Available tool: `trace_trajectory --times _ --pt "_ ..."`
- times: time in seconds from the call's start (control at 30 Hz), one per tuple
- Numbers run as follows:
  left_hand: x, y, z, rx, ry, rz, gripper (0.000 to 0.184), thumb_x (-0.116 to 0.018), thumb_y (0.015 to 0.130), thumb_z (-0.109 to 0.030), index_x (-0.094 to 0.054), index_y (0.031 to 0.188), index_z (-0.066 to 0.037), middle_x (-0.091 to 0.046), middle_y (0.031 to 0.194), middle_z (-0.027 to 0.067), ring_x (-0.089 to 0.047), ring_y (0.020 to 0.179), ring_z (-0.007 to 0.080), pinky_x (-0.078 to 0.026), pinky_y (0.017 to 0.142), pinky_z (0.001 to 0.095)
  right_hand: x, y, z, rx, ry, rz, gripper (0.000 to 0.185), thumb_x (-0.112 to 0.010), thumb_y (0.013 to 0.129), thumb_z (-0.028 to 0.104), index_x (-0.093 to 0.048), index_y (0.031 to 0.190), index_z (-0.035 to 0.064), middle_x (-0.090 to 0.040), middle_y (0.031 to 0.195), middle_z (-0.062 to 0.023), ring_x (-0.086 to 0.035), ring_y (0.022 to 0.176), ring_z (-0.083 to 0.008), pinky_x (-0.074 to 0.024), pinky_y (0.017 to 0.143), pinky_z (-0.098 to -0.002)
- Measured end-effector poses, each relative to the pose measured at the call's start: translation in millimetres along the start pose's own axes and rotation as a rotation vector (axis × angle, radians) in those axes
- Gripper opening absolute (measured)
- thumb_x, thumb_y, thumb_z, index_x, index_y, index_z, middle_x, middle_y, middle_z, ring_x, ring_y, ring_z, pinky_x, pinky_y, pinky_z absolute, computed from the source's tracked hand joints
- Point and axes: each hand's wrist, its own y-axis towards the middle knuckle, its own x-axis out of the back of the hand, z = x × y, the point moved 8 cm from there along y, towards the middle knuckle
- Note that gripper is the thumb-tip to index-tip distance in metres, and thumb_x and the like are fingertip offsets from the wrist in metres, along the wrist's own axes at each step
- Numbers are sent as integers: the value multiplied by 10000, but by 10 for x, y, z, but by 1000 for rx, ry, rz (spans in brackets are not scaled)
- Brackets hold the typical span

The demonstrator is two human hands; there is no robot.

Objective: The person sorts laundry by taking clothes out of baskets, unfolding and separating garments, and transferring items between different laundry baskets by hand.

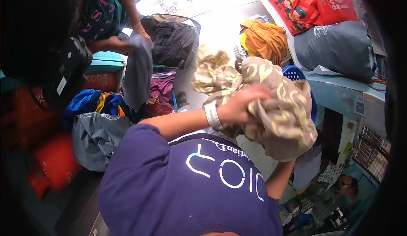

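Observation:
A bunched beige-brown cloth with a pale yellow pattern (284, 130) is held up in front of my chest. My left hand (246, 104), with a white band at the wrist, reaches across from the left and grips its folds; the hand is somewhat blurred. My right forearm rises from below on the right, and its hand is hidden behind the cloth. More patterned fabric of the same kind (216, 72) hangs or lies just beyond. Whether the two parts are one piece I cannot tell.
At the upper left another person holds a grey garment (139, 70). Around me are dark clothes in a mesh hamper (174, 36), orange clothes (265, 39), a blue basket (291, 72), a grey stuffed bag (335, 47), a red bag (330, 7) and a grey bundle (99, 138).

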Motion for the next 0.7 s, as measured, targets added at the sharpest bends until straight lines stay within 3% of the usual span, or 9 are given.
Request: trace_trajectory --times 0.07,0.13,0.17,0.27,0.33,0.37,0.53,0.57,0.7 --pt "216 -215 389 240 220 -62 957 -887 488 -320 -434 1306 -116 -286 1389 283 -359 1251 438 -307 1051 477 -167 355 21 -27 87 49 387 -663 758 58 -583 1124 -37 -601 1065 -102 -555 993 -199 -418 901 -305" --pt "12 -445 601 173 11 42 874 -854 545 -341 -468 1300 -130 -391 1354 251 -389 1251 417 -260 1078 486 -546 185 164 -54 175 120 358 -662 757 61 -599 1095 -42 -619 1017 -99 -574 949 -197 -435 874 -301" --pt "-412 -773 1206 135 37 344 762 -798 626 -344 -505 1289 -108 -515 1277 207 -428 1251 358 -218 1101 480 -732 260 220 -69 218 153 345 -662 756 62 -607 1080 -45 -628 992 -97 -583 928 -196 -443 860 -299" --pt "-405 -917 1204 562 -462 -47 513 -739 735 -266 -594 1173 -42 -599 1203 155 -535 1141 227 -382 1003 385 -908 170 474 231 115 314 279 -665 735 50 -637 997 -43 -596 866 -52 -560 814 -157 -437 749 -259" --pt "-358 -822 1103 499 -248 94 483 -743 745 -241 -602 1161 -41 -617 1180 131 -571 1072 187 -437 941 331 -767 129 472 264 -88 355 262 -680 710 37 -649 962 -29 -569 831 -27 -524 785 -131 -414 702 -253" --pt "-405 -906 1281 669 -253 141 524 -770 717 -240 -597 1165 -31 -629 1158 119 -584 1041 176 -438 943 327 -608 110 514 179 -82 253 285 -691 702 14 -653 984 -6 -568 843 -21 -503 775 -112 -398 699 -232" --pt "-396 -414 1100 341 -385 70 762 -721 763 -46 -328 1415 -65 -396 1418 94 -414 1275 176 -367 1051 318 958 54 406 126 -51 -115 337 -719 747 -9 -639 1073 2 -617 1023 -36 -557 968 -132 -414 896 -254" --pt "-555 -180 695 340 -736 135 711 -701 802 -94 -337 1412 -66 -387 1422 95 -403 1285 188 -364 1053 311 1344 3 363 150 -68 -187 302 -702 771 -11 -640 1066 -4 -621 1047 -46 -552 983 -128 -412 898 -253" --pt "-1198 339 802 245 -412 215 561 -605 889 -167 -378 1388 -46 -446 1375 92 -450 1243 207 -391 1032 311 2707 -410 415 329 -8 -501 282 -697 793 0 -640 1069 -13 -619 1045 -55 -562 944 -126 -413 894 -243"
